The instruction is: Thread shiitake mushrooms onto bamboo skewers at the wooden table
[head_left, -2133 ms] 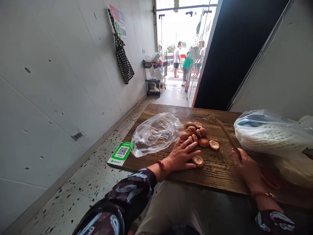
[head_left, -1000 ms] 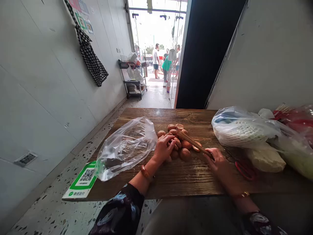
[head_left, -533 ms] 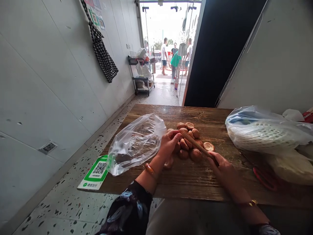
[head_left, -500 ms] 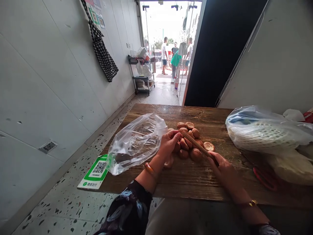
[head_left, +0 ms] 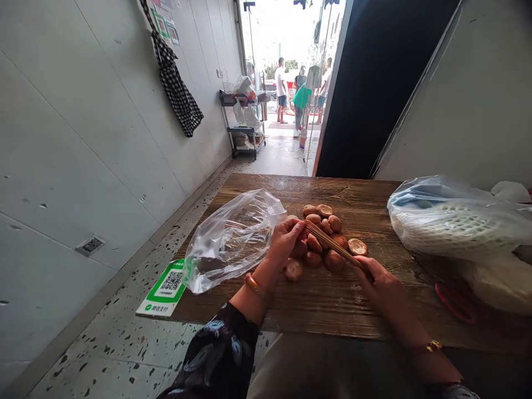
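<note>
A bundle of thin brown wooden skewers (head_left: 334,244) slants between my two hands above the table. My left hand (head_left: 286,235) pinches its far end with thumb and fingers. The near end lies in the closed fingers of my right hand (head_left: 380,282). Beneath and around the skewers are several brown mushrooms (head_left: 333,260), some cap up and some showing pale undersides. One mushroom (head_left: 293,270) sits just below my left wrist. Left of that hand is a crumpled clear plastic bag (head_left: 233,244); I cannot tell whether anything is inside.
On the wooden table (head_left: 324,310), a green-and-white QR code sign (head_left: 164,288) lies at the left edge. Bagged goods in white netting (head_left: 453,221) and red-handled scissors (head_left: 455,303) are at the right. Beyond stand a cart (head_left: 243,119) and people (head_left: 281,88) outside the doorway.
Both hands keep their hold on the skewers with barely any movement. The camera view has shifted slightly, and the mushroom below my left wrist shows more clearly.
</note>
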Demonstrator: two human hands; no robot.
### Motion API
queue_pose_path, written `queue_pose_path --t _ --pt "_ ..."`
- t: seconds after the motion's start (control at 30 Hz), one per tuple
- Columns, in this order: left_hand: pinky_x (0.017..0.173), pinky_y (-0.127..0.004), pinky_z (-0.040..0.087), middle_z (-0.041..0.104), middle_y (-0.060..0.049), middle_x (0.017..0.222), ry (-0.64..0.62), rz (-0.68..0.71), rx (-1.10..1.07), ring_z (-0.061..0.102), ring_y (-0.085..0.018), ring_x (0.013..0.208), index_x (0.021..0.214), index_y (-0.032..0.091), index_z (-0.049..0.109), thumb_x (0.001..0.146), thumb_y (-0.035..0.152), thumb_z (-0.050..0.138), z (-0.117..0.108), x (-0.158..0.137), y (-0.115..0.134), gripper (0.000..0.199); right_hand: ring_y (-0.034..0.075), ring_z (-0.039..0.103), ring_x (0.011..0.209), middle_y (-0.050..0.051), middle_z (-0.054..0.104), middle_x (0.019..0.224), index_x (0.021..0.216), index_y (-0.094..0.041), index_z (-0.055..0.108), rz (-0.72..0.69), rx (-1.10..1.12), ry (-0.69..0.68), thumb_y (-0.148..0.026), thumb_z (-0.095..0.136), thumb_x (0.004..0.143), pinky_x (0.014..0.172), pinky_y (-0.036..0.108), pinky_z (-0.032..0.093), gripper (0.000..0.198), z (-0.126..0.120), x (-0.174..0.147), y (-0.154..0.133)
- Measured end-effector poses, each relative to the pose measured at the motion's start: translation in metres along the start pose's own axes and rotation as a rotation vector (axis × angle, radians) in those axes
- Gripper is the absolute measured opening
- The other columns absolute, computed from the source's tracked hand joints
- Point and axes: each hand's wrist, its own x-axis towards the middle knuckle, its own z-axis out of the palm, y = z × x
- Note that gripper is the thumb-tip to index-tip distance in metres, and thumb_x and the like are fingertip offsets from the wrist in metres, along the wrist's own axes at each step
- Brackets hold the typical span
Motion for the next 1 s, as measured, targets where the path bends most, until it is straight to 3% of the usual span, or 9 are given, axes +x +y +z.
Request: queue_pose_path --t 0.5,1.0 --pt "0.058 -0.023 0.039 0.058 0.002 0.061 0.076 0.187 0.362 0.050 -0.010 0.057 0.069 0.018 0.059 0.088 0.039 0.058 0.000 -0.002 0.006 0.028 0.021 0.071 0.087 0.006 0.072 0.109 0.112 -0.023 0.060 -0.004 -0.046 0.051 -0.043 0.048 0.099 0.073 0.033 0.053 0.027 -0.001 -0.002 -0.003" --pt "0.054 -0.022 0.043 0.059 0.001 0.062 0.040 0.107 0.223 0.054 -0.011 0.055 0.070 0.017 0.061 0.085 0.046 0.063 -0.003 0.004 -0.008 0.032 0.023 0.070 0.089 0.008 0.072 0.105 0.110 -0.021 0.062 0.030 -0.057 0.029 -0.047 0.044 0.099 0.077 0.036 0.054 0.033 -0.004 -0.001 -0.005"
